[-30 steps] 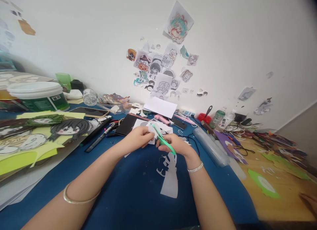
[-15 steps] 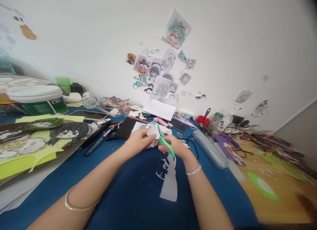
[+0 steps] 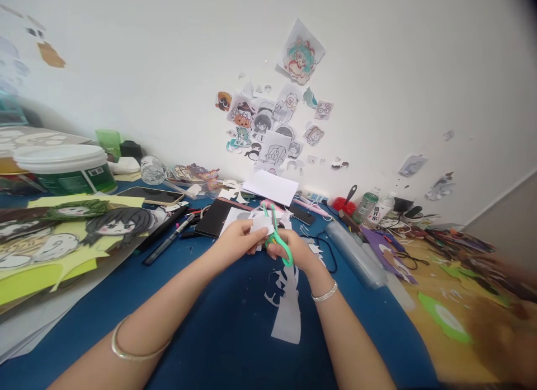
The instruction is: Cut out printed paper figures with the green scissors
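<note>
In the middle of the head view, my left hand [image 3: 237, 239] pinches a small piece of white paper [image 3: 262, 222] between thumb and fingers. My right hand [image 3: 292, 248] is wrapped round the handles of green scissors [image 3: 286, 252]. Their blades point away from me and stand apart beside the paper's right edge. Below my hands, a white paper offcut [image 3: 287, 317] with cut-out gaps lies on the blue mat [image 3: 235, 345]. Behind the paper are a black notebook [image 3: 210, 217] and more white sheets, partly hidden by my left hand.
Yellow sheets with cartoon cut-outs [image 3: 115, 228] and pens [image 3: 170, 242] lie to the left. A white-lidded tub [image 3: 62, 169] stands behind them. On the right are a clear plastic roll [image 3: 356, 255], bottles [image 3: 367, 204] and paper scraps. A folded white sheet [image 3: 271, 187] rests near the wall.
The scissor blades have opened wider and the scissors have tilted. The white paper has shifted slightly in my left hand. The offcut on the mat stays where it was.
</note>
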The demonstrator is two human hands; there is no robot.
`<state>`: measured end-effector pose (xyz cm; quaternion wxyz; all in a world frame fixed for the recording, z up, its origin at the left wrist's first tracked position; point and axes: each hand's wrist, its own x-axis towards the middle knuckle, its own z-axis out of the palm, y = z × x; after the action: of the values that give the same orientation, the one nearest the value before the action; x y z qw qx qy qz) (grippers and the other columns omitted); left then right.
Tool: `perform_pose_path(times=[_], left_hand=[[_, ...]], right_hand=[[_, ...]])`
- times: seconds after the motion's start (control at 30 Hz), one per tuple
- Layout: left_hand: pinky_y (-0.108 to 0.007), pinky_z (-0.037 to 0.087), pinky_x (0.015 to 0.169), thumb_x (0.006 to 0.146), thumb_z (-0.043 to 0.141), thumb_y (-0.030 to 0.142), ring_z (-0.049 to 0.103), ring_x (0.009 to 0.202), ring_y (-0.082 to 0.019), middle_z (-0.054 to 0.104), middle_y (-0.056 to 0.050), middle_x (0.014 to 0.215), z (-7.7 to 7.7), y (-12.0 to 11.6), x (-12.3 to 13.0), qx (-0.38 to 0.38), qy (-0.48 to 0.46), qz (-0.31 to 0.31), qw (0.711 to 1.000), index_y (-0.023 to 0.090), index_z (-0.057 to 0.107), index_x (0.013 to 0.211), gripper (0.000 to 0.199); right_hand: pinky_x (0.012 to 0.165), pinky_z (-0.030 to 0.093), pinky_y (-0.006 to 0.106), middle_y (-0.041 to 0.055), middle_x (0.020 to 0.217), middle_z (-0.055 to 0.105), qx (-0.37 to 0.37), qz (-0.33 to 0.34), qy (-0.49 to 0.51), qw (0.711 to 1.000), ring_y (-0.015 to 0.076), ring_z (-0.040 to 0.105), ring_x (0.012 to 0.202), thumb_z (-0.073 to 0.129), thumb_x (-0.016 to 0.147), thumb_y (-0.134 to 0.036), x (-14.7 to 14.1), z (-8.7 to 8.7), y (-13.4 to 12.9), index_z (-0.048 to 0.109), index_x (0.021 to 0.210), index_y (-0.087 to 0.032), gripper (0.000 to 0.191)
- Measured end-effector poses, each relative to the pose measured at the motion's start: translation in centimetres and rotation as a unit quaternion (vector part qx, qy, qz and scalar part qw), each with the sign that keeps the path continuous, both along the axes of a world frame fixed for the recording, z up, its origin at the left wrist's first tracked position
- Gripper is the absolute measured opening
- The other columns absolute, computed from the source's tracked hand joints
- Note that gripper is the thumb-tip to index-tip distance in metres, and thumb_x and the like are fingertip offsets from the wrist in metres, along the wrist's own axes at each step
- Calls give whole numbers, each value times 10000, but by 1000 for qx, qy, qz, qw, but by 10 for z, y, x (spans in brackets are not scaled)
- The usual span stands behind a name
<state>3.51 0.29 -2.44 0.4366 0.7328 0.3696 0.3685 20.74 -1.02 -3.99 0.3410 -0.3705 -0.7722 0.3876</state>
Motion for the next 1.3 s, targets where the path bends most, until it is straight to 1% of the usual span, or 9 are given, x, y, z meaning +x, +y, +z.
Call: perform_pose_path(times=[0.13,0.4,0.57,0.7,0.87,1.07,1.13,1.2,1.3], left_hand=[[-221,334,473,699,501,485,442,454,-110,478,27,427,-1,2,-1,-15,21,-6,1000,155,510,517,377],[-223,340,492,705,519,462,426,449,-98,468,32,433,5,-4,0,-41,-8,-23,999,151,511,512,366],[-222,342,493,709,526,466,428,456,-100,466,32,434,3,-1,-3,-47,-11,-40,998,154,510,514,368],[-216,339,487,724,520,470,428,454,-98,462,33,430,-1,2,-4,-44,-12,-48,998,155,508,523,374],[-223,351,488,725,520,462,434,446,-99,471,29,428,2,1,-5,-56,-11,-51,997,154,517,534,363],[-223,363,484,719,522,467,440,441,-100,482,26,434,2,2,-5,-60,-13,-49,997,150,540,568,352],[-226,367,488,722,512,476,442,445,-102,481,22,436,2,3,-6,-56,-12,-44,997,151,530,553,367],[-227,370,496,727,498,486,442,450,-104,476,24,434,1,4,-6,-48,-8,-31,998,151,532,558,376],[-223,367,505,729,483,500,437,451,-105,466,34,422,0,6,-5,-36,22,-13,999,147,574,615,383]], right_hand=[[510,370,228,4,577,490,15,-7,-1,1000,111,458,537,475,731,-638,-2,0,0,483,632,-149,500],[507,365,229,0,567,484,21,-7,-14,1000,109,448,528,460,713,-673,0,-2,2,483,630,-153,527],[490,352,225,-6,557,468,28,-13,-5,1000,103,434,516,479,710,-662,-2,0,0,476,618,-154,516],[471,350,229,-10,546,463,18,-30,-2,999,104,431,501,505,681,-670,-4,1,0,469,612,-159,517],[442,347,228,-17,517,456,0,-37,8,999,102,425,469,537,639,-684,-5,1,0,475,611,-164,524],[453,353,230,-18,514,459,-6,-42,16,999,103,432,471,535,667,-657,-3,-1,1,470,616,-164,501],[472,361,230,-16,529,471,-9,-42,35,998,103,438,485,537,693,-626,-2,-3,2,483,661,-158,472],[511,380,235,-7,576,504,-2,-49,69,996,110,461,526,547,726,-570,-2,-4,3,503,758,-155,419],[583,407,250,14,686,553,21,-92,129,987,121,493,605,594,727,-478,-1,-4,4,493,886,-162,369]])
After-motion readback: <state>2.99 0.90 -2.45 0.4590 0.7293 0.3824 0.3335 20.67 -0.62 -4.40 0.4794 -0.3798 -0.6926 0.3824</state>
